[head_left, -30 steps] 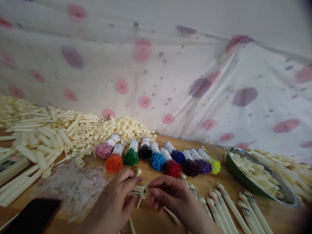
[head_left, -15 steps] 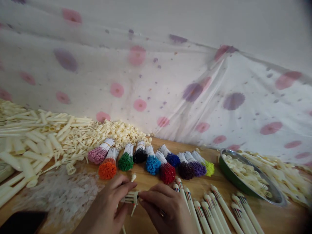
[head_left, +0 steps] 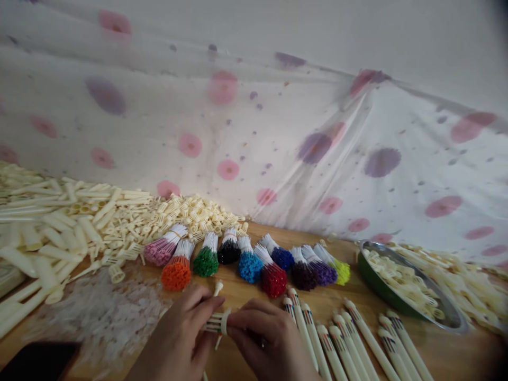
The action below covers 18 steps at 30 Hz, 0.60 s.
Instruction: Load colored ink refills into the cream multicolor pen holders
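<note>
My left hand (head_left: pixel 184 330) is closed around a cream slotted pen barrel piece (head_left: pixel 216 323), which lies sideways with its ringed end toward the right. Thumb and fingers of my right hand (head_left: pixel 265 330) are pinched together against that ringed end; whatever they hold is hidden. A small cream knob (head_left: pixel 218 287) sticks up beyond my left fingertips. Just past both hands stand bundles of colored pen refills, among them orange (head_left: pixel 175 272), green (head_left: pixel 206 260), light blue (head_left: pixel 249 264) and red (head_left: pixel 273 278). Multicolor pens (head_left: pixel 337 338) lie to the right of my right hand.
Cream plastic parts (head_left: pixel 79 217) are heaped at the left. Small clear pieces (head_left: pixel 107 312) spread beside my left forearm, near a dark phone-like object (head_left: pixel 39 360). A green metal-rimmed bowl (head_left: pixel 381 291) of cream parts stands at the right. A flowered sheet (head_left: pixel 238 132) hangs behind.
My right fingertips have pressed up against the ringed end, and the dark spot seen there before is hidden now. The left hand keeps its hold on the barrel piece.
</note>
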{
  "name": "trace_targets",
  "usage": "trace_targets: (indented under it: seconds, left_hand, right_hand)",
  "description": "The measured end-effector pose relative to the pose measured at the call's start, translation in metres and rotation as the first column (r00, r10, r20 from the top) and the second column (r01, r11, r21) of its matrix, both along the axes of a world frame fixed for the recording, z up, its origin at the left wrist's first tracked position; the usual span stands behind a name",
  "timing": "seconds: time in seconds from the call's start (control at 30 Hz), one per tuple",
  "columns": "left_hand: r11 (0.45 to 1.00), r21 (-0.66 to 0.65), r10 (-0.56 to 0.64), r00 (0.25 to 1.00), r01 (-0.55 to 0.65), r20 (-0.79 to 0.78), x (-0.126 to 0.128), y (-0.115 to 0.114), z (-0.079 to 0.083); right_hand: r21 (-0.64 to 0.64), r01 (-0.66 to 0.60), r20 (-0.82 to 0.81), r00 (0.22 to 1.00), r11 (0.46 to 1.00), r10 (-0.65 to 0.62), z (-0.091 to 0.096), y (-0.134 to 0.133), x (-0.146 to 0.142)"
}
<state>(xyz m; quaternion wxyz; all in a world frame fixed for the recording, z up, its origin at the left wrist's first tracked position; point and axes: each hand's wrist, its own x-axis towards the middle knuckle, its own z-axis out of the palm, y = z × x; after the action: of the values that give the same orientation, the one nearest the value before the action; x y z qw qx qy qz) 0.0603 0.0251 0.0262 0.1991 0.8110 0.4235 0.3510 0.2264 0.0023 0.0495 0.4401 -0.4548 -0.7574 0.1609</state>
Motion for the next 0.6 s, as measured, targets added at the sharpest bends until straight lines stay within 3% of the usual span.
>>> trace_targets:
  seconds: [0.17, 0.3, 0.43, 0.6]
  left_hand:
    - [1.0, -0.002, 0.017, 0.999, -0.017, -0.039, 0.0002, -0.0007, 0.0007]
    - [0.999, 0.003, 0.041, 0.997, -0.041, -0.073, 0.0008, -0.0011, 0.0019]
    - [0.999, -0.027, 0.016, 0.997, -0.018, -0.069, 0.0012, -0.0011, 0.0025]
    - [0.998, -0.056, -0.011, 0.998, 0.008, -0.061, 0.0012, -0.0012, 0.002]
  right_hand:
    - [-0.167, -0.09, -0.119, 0.99, 0.982, 0.07, 0.0024, 0.0004, -0.0012]
    - [-0.217, -0.134, -0.176, 0.98, 0.967, 0.096, 0.001, 0.0, -0.0019]
    - [-0.192, -0.119, -0.038, 0.993, 0.974, 0.114, -0.0001, -0.0006, -0.0005]
    - [-0.07, -0.114, 0.063, 0.991, 0.991, 0.118, 0.0034, -0.0016, 0.0021]
